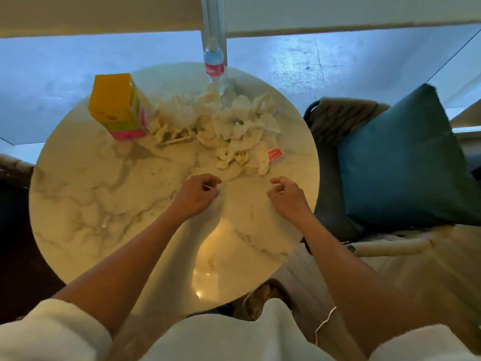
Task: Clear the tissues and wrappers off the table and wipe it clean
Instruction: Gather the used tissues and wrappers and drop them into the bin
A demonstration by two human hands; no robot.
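Crumpled white tissues (223,126) lie heaped across the far half of the round marble-patterned table (91,204), with a small red wrapper (275,155) at the heap's right edge. Left hand (196,195) hovers just short of the heap, its curled fingers pinching a thin white sliver; right hand (286,195) loosely curled, holding nothing. Yellow-and-pink carton (117,106) stands left of the heap; clear plastic water bottle (214,63) behind. Teal cushion (400,157) on a chair, right.

Left hand (197,194) and right hand (285,194) reach forward, fingers loosely curled.
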